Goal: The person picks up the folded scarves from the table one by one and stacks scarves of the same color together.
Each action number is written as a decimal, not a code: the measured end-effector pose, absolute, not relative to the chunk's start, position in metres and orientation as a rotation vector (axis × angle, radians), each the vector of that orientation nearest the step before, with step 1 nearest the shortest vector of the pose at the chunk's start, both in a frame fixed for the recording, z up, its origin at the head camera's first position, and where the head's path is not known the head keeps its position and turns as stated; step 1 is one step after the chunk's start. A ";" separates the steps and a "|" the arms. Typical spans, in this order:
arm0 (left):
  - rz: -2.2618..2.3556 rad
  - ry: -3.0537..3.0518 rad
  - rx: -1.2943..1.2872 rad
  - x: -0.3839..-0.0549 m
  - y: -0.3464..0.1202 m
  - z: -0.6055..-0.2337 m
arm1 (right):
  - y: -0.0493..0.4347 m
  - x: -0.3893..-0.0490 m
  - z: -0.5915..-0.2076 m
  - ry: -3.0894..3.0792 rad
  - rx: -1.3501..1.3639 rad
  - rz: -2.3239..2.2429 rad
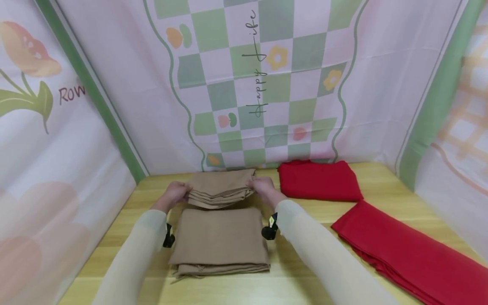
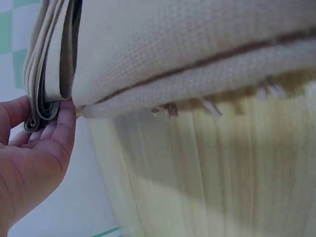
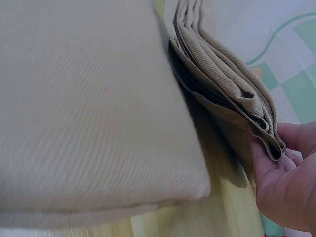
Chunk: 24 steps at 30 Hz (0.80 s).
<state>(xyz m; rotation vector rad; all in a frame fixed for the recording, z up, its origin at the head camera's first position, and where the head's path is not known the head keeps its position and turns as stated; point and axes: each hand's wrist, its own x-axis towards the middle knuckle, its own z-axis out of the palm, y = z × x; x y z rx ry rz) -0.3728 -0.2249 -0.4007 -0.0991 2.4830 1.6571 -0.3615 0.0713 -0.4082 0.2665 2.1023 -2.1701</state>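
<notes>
At the back of the table lies a folded tan cloth [image 1: 221,183], its layered edges facing the person. My left hand [image 1: 176,192] pinches its left side; in the left wrist view the thumb and fingers [image 2: 66,123] of that hand close around the stacked layers. My right hand [image 1: 264,188] grips the opposite side, and the right wrist view shows its fingers [image 3: 266,165] around the folded corner. Just in front lies a second folded tan cloth [image 1: 221,237], thicker and squarish, with loose threads [image 2: 212,106] along one edge. Neither hand touches this nearer one in the head view.
A folded red cloth [image 1: 318,181] lies at the back right of the wooden table [image 1: 152,275]. A longer folded red cloth [image 1: 415,250] stretches along the right front. Printed fabric curtains [image 1: 305,84] stand around the table's back and sides.
</notes>
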 end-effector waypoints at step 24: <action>1.914 2.374 -0.056 -0.369 -0.234 -0.386 | 0.072 -0.365 -0.387 2.010 0.266 -2.248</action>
